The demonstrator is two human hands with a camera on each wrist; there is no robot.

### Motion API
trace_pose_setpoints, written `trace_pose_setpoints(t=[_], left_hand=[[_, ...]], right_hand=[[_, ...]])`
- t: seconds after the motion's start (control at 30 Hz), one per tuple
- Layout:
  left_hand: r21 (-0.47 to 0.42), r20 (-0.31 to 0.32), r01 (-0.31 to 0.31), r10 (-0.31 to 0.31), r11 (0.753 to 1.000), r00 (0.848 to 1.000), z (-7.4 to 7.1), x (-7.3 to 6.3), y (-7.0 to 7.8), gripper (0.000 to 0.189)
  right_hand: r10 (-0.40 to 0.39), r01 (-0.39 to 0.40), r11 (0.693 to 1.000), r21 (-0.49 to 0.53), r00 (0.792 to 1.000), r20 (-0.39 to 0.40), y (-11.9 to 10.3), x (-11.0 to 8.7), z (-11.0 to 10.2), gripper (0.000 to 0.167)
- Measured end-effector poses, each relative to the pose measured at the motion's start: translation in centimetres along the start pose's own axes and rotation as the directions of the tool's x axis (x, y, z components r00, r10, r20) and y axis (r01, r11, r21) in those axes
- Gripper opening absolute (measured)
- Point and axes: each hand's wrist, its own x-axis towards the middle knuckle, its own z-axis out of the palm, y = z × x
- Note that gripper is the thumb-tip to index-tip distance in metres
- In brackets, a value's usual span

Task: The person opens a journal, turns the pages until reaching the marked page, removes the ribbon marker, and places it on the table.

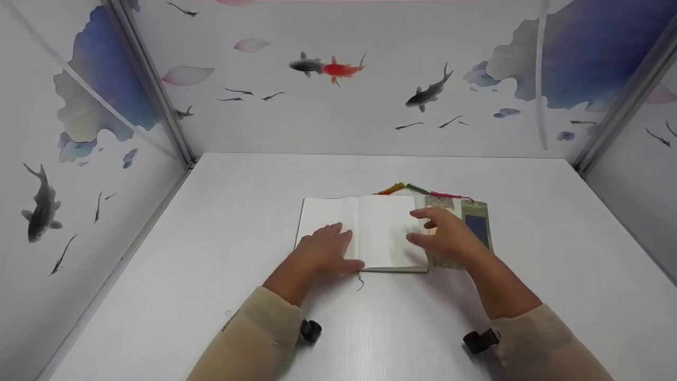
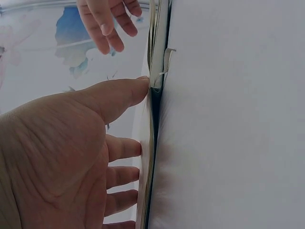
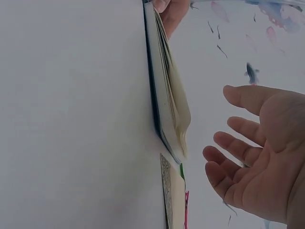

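Note:
A notebook (image 1: 389, 227) lies open at blank pages on the white table, a thin ribbon marker (image 1: 361, 283) trailing from its lower edge. My left hand (image 1: 325, 251) rests on the left page, fingers spread and thumb by the centre fold. In the left wrist view, the thumb and fingertips (image 2: 125, 147) press along the paper. Over the notebook's right edge hovers my right hand (image 1: 447, 235), fingers loosely bent. The right wrist view shows that hand (image 3: 262, 157) apart from the pages (image 3: 167, 86), holding nothing.
Right of the notebook lie a patterned card (image 1: 441, 202) and a green-bordered card (image 1: 478, 227) with a dark blue panel, partly hidden by the right hand. Coloured tassels, including a pink one (image 1: 444, 195), stretch along the top. Printed walls (image 1: 338, 121) enclose the table (image 1: 201, 227).

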Motion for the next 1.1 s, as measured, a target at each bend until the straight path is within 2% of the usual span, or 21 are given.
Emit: trace_pose_setpoints(t=[0.23, 0.37, 0.5, 0.73, 1.1], left_hand=[[0.0, 0.001, 0.014, -0.014, 1.0, 1.0, -0.2, -0.2, 0.2, 0.091], [0.007, -0.002, 0.013, -0.013, 1.0, 1.0, -0.2, 0.0, 0.2, 0.091], [0.017, -0.008, 0.007, -0.007, 1.0, 1.0, 0.0, 0.1, 0.1, 0.09], [0.014, -0.01, 0.01, -0.009, 1.0, 1.0, -0.1, 0.0, 0.1, 0.091], [0.015, -0.014, 0.013, -0.013, 1.0, 1.0, -0.1, -0.2, 0.2, 0.09]], right_hand=[[-0.113, 0.127, 0.976, -0.179, 0.99, 0.082, 0.1, 0.4, 1.5, 0.066], [-0.13, 0.156, 0.963, -0.222, 0.983, 0.129, 0.2, 0.2, 1.9, 0.069], [-0.123, 0.158, 0.954, -0.253, 0.981, 0.152, 0.4, 0.1, 2.2, 0.067], [-0.105, 0.158, 0.948, -0.276, 0.975, 0.196, 0.5, 0.1, 2.4, 0.053], [-0.081, 0.132, 0.949, -0.288, 0.98, 0.183, 0.5, -0.1, 2.1, 0.048]])
